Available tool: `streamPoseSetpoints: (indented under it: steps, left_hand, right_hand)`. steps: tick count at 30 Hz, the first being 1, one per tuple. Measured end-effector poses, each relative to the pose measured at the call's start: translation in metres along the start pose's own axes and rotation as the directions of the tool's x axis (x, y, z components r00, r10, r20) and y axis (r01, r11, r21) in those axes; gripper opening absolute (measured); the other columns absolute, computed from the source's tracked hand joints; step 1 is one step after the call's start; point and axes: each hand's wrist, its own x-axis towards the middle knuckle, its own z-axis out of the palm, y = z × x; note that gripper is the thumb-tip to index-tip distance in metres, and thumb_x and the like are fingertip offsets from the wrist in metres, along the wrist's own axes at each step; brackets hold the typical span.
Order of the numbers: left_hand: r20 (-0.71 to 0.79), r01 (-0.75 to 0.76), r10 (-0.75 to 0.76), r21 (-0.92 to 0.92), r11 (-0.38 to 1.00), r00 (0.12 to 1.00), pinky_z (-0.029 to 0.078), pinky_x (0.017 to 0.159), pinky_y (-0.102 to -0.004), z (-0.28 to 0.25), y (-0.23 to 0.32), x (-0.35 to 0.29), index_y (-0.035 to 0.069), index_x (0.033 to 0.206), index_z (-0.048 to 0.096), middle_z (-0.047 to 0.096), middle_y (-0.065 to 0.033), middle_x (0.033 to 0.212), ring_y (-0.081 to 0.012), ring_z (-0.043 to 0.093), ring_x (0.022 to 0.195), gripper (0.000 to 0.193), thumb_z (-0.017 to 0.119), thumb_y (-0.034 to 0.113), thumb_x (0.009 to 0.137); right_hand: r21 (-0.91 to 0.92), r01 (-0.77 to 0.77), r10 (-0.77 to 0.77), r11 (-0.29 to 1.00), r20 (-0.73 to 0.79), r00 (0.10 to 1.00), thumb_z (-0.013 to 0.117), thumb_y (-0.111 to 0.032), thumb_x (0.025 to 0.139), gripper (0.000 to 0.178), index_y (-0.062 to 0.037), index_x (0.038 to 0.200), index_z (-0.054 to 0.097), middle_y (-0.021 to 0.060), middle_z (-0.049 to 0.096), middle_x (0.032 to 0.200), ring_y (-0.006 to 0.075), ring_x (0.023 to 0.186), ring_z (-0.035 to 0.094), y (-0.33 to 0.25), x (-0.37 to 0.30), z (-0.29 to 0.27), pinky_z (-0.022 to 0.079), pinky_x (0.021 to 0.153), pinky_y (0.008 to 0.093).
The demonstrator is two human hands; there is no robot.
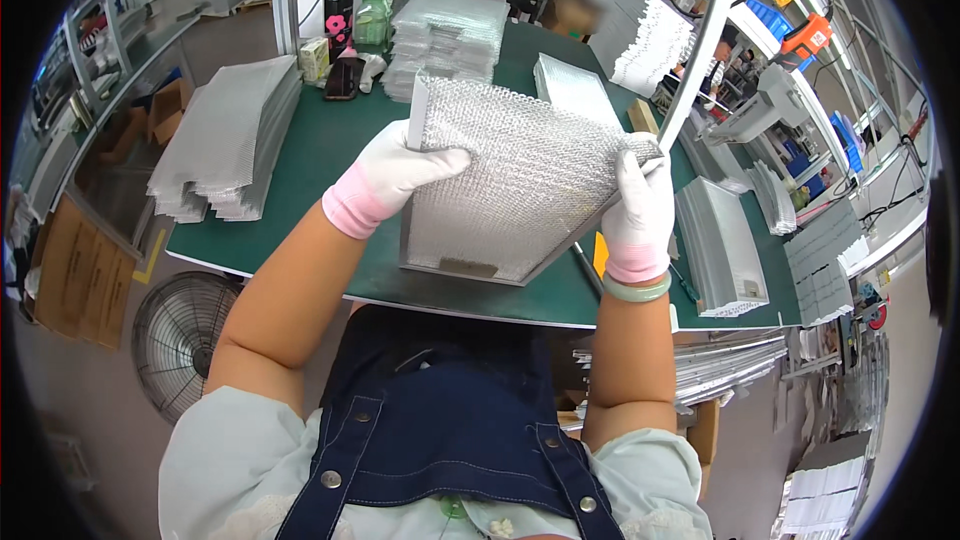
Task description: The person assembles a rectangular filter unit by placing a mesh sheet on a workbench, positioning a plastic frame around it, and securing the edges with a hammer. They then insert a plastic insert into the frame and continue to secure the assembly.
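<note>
Currently, left hand [393, 170] and right hand [642, 202] clamp metal-mesh filter panel [510, 180] at opposite sides. Panel tilted, over green worktable [325, 155].

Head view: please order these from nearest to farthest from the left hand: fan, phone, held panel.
1. Held panel: in the left hand.
2. Phone: on the table, ahead and left.
3. Fan: lower left, past the table edge.

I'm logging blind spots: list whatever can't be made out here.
Head view: most fingers of the left hand, behind the mesh panel.
Head view: the yellow item's full shape, partly covered by the right hand.
Head view: the floor fan's right side, behind the left arm.
</note>
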Motion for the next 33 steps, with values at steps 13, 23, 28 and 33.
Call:
streamPoseSetpoints:
  steps: [13,23,28,33]
  left_hand:
    - [0.136,0.173,-0.318,0.611,0.772,0.938,0.051,0.065,-0.0347,-0.012,-0.061,-0.073,0.001,0.098,0.070,0.067,-0.0089,0.076,-0.0184,0.061,0.067,0.027,0.068,0.026,0.085]
    - [0.258,-0.196,-0.217,0.943,0.269,0.941,0.049,0.089,-0.0397,-0.028,-0.134,-0.113,0.015,0.092,0.073,0.071,-0.0049,0.093,-0.0270,0.066,0.101,0.017,0.068,0.023,0.078]
    - [0.164,-0.083,-0.213,0.935,0.344,0.963,0.053,0.085,-0.0414,-0.044,-0.138,-0.100,0.011,0.093,0.073,0.071,-0.0076,0.091,-0.0286,0.068,0.092,0.021,0.070,0.023,0.076]
    - [0.188,-0.083,-0.027,0.553,0.829,0.982,0.053,0.077,-0.0316,-0.028,-0.059,-0.059,0.002,0.101,0.070,0.071,-0.0079,0.094,-0.0150,0.066,0.083,0.024,0.075,0.017,0.082]
  right_hand:
    - [-0.688,-0.330,0.666,0.646,0.299,0.683,0.083,-0.006,0.076,0.055,-0.0060,0.128,0.063,0.0051,0.062,0.123,0.0208,0.114,0.057,0.125,-0.099,-0.091,0.046,0.101,0.0363]
    - [-0.723,0.206,0.510,0.660,0.632,0.584,0.064,-0.003,0.088,0.035,-0.0043,0.123,0.063,0.0166,0.059,0.124,0.0288,0.118,0.057,0.130,-0.107,-0.084,0.045,0.104,0.0343]
    - [-0.495,-0.818,0.889,0.293,-0.174,0.424,0.067,-0.009,0.089,0.026,-0.0004,0.113,0.067,0.0140,0.068,0.104,0.0208,0.100,0.066,0.123,-0.099,-0.042,0.051,0.093,0.0318]
    - [-0.837,0.004,0.498,0.548,0.330,0.802,0.077,-0.023,0.083,0.036,-0.0063,0.114,0.070,0.0091,0.072,0.108,0.0282,0.105,0.066,0.155,-0.107,-0.092,0.049,0.095,0.0383]
